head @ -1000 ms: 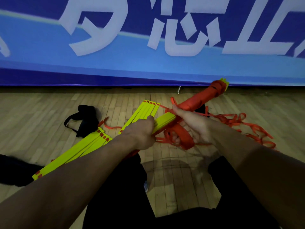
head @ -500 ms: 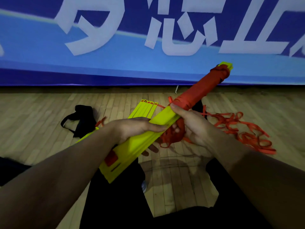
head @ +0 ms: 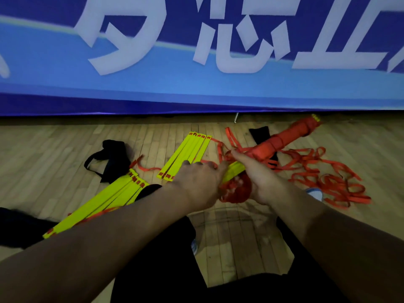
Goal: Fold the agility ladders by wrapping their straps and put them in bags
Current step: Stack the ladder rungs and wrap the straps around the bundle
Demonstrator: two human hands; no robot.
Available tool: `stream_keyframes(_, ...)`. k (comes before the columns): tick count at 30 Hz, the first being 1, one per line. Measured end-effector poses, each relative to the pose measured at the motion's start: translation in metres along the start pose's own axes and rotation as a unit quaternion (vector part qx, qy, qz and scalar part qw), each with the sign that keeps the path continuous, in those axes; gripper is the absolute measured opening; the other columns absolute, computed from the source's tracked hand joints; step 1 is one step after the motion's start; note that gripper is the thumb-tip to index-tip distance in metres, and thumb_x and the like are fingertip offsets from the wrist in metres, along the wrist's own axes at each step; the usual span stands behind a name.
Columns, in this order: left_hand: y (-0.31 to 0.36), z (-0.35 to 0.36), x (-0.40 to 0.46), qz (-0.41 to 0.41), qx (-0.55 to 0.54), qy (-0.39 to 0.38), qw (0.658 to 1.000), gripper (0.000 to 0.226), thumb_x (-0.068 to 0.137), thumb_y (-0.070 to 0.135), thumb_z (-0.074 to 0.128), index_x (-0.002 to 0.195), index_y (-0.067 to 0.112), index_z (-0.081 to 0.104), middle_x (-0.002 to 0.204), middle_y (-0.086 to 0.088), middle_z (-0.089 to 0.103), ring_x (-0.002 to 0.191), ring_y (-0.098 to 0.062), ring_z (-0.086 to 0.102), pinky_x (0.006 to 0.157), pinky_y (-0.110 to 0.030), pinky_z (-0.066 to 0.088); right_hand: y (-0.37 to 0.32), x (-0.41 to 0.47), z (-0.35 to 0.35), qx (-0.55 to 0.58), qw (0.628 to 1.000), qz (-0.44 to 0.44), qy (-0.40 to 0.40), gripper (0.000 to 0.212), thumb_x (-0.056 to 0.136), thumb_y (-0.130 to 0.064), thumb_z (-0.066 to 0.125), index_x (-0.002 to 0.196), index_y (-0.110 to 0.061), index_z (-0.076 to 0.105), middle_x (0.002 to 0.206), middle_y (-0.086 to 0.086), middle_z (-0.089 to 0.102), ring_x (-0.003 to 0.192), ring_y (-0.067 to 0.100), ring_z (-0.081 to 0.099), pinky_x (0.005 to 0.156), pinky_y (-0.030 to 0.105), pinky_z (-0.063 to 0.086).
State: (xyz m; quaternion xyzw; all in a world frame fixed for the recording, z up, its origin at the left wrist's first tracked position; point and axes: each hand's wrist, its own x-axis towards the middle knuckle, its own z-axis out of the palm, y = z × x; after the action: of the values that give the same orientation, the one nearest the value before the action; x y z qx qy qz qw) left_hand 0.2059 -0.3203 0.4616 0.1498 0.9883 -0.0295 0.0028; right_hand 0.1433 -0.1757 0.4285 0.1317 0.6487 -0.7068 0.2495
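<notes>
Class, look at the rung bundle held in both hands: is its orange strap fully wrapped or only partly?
Partly wrapped. Orange strap covers the bundle's far half, yellow rungs still show near the hands, and loose strap trails across the floor.

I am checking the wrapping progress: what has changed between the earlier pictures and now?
The ladder bundle tipped back down from its raised tilt. The left hand shifted its grip on the yellow rungs; the right hand still holds the orange strap. The loose straps and black bag stayed put.

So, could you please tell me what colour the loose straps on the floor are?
Orange-red loose straps, clearest in the head view.
</notes>
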Motion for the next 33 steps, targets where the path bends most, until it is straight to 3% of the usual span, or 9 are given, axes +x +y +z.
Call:
stream_keyframes(3,-0.015,-0.009,0.004,-0.058,-0.299,-0.095,0.948,0.054,0.090,0.062,0.055,0.133,0.031,0.044,0.113,0.000,0.064,0.104,-0.024,0.063,0.087,-0.034,0.050,0.009,-0.006,-0.009,-0.044,0.996,-0.070,-0.024,0.042,0.086,-0.044,0.074,0.099,-0.004,0.073,0.081,0.015,0.061,0.059,0.021,0.052,0.049,0.026,0.043)
stream_keyframes(8,-0.025,-0.010,-0.002,-0.154,-0.643,-0.234,0.713,0.043,0.087,0.049,0.066,0.116,0.017,0.067,0.097,-0.007,0.071,0.077,-0.024,0.069,0.071,-0.034,0.058,-0.004,-0.015,-0.008,-0.039,0.987,-0.119,-0.098,0.046,0.085,-0.050,0.069,0.092,-0.005,0.076,0.084,0.018,0.061,0.072,0.026,0.052,0.061,0.030,0.047)
stream_keyframes(11,-0.031,-0.007,0.004,-0.167,-0.624,-0.160,0.746,0.041,0.081,0.044,0.077,0.106,0.012,0.072,0.091,-0.009,0.074,0.077,-0.032,0.070,0.075,-0.040,0.059,-0.011,-0.019,-0.008,-0.085,0.985,-0.094,-0.114,0.067,0.089,-0.055,0.062,0.104,0.010,0.069,0.078,0.021,0.064,0.060,0.024,0.059,0.052,0.028,0.052)
stream_keyframes(16,-0.020,-0.006,0.010,-0.139,-0.131,-0.065,0.980,0.048,0.087,0.059,0.061,0.113,0.019,0.056,0.107,-0.007,0.067,0.097,-0.030,0.066,0.076,-0.035,0.051,-0.016,-0.025,-0.001,-0.120,0.985,-0.005,-0.125,0.058,0.098,-0.061,0.044,0.092,-0.008,0.067,0.063,0.009,0.062,0.046,0.016,0.056,0.045,0.021,0.047)
stream_keyframes(19,0.006,0.003,0.002,-0.099,0.040,0.053,0.993,0.042,0.098,0.042,0.051,0.130,0.017,0.040,0.120,-0.006,0.061,0.106,-0.034,0.064,0.068,-0.036,0.041,-0.013,-0.019,0.011,-0.054,0.995,0.019,-0.081,0.050,0.093,-0.063,0.054,0.083,-0.015,0.066,0.064,0.007,0.059,0.042,0.014,0.049,0.044,0.022,0.041)
stream_keyframes(22,0.006,0.004,0.002,-0.068,-0.031,0.033,0.997,0.056,0.096,0.056,0.049,0.134,0.018,0.036,0.120,-0.007,0.059,0.106,-0.033,0.063,0.069,-0.036,0.041,-0.009,-0.012,0.008,0.013,0.999,0.002,-0.029,0.033,0.092,-0.042,0.067,0.085,-0.010,0.066,0.068,0.009,0.056,0.042,0.014,0.048,0.039,0.020,0.041)
stream_keyframes(25,-0.012,-0.013,0.004,-0.083,-0.324,-0.101,0.937,0.058,0.085,0.070,0.055,0.127,0.031,0.045,0.109,0.001,0.064,0.104,-0.022,0.063,0.089,-0.035,0.050,-0.005,-0.009,-0.001,0.013,0.998,-0.049,-0.043,0.048,0.089,-0.040,0.070,0.117,-0.001,0.069,0.099,0.021,0.067,0.075,0.028,0.056,0.054,0.027,0.048)
stream_keyframes(29,-0.022,-0.022,0.000,-0.120,-0.660,-0.230,0.705,0.038,0.079,0.051,0.065,0.104,0.022,0.065,0.087,0.000,0.071,0.073,-0.024,0.068,0.069,-0.033,0.053,-0.010,-0.011,0.000,0.009,0.989,-0.123,-0.080,0.047,0.088,-0.046,0.071,0.107,-0.003,0.072,0.095,0.028,0.068,0.081,0.032,0.056,0.067,0.036,0.046)
stream_keyframes(33,-0.027,-0.025,0.000,-0.125,-0.662,-0.199,0.712,0.034,0.089,0.039,0.063,0.103,0.008,0.069,0.075,-0.004,0.070,0.062,-0.025,0.065,0.064,-0.035,0.051,-0.009,-0.008,-0.005,-0.045,0.984,-0.142,-0.101,0.057,0.087,-0.057,0.067,0.102,-0.002,0.071,0.069,0.010,0.058,0.057,0.018,0.052,0.054,0.031,0.038)
